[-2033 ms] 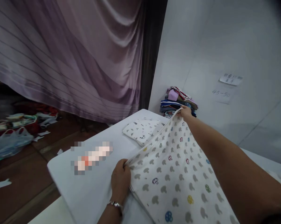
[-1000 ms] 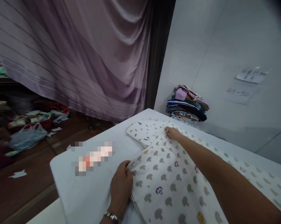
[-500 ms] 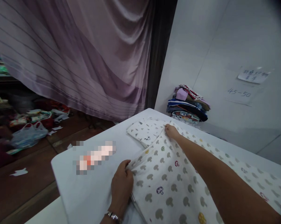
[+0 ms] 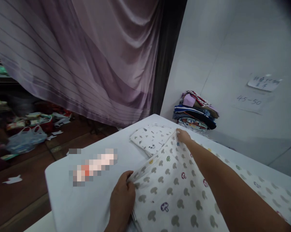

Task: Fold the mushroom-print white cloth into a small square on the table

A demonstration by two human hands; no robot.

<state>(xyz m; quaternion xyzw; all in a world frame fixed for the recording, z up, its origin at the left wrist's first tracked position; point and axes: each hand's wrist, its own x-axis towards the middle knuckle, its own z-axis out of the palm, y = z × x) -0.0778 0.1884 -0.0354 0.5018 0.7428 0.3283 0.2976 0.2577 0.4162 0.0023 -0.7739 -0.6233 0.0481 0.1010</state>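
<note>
A white cloth printed with grey and coloured mushrooms [image 4: 174, 187] lies spread over a white table [image 4: 70, 199]. My left hand [image 4: 122, 198] pinches the cloth's near corner, fingers closed on its edge. My right hand [image 4: 183, 136] reaches forward and grips the far corner of the same cloth. Just beyond that corner lies a smaller folded white cloth with small dark prints [image 4: 151, 139].
A stack of folded coloured fabrics [image 4: 196, 112] stands against the white wall at the table's far end. A blurred-out object [image 4: 93, 167] lies on the table to the left. A purple striped curtain [image 4: 82, 61] hangs behind. Bags and scraps litter the dark floor [image 4: 26, 135].
My right hand, which held the far corner lifted two seconds ago, has lowered it onto the table and keeps hold. The left hand stays on the near corner.
</note>
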